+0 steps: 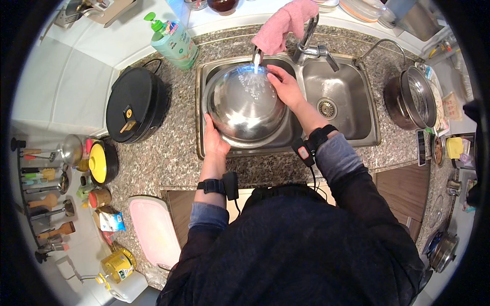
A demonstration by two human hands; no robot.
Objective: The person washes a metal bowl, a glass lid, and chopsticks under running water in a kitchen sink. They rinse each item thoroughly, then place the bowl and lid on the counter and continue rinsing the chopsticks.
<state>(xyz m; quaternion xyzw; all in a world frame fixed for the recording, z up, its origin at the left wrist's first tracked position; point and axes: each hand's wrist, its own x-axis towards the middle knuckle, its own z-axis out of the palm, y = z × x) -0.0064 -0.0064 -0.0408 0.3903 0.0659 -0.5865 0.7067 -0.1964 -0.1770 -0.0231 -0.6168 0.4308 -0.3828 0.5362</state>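
A large stainless steel bowl (249,118) is over the left basin (296,141) of a double sink. It looks bottom-up, though reflections make this hard to settle. From the faucet spout (258,57), a stream of water (256,68) strikes its far part and splashes. My left hand (215,138) grips the bowl's near left edge, thumb uppermost. On the far right side, my right hand (286,87) holds it with fingers spread over the metal. A pink cloth (281,26) drapes over the faucet (306,49).
Left of the sink stand a green pump bottle (174,44) and a round black electric pan (134,105). A pink cutting board (155,231) lies nearer me. To the right are the second basin (340,84), a steel pot (398,99) and a phone (421,148).
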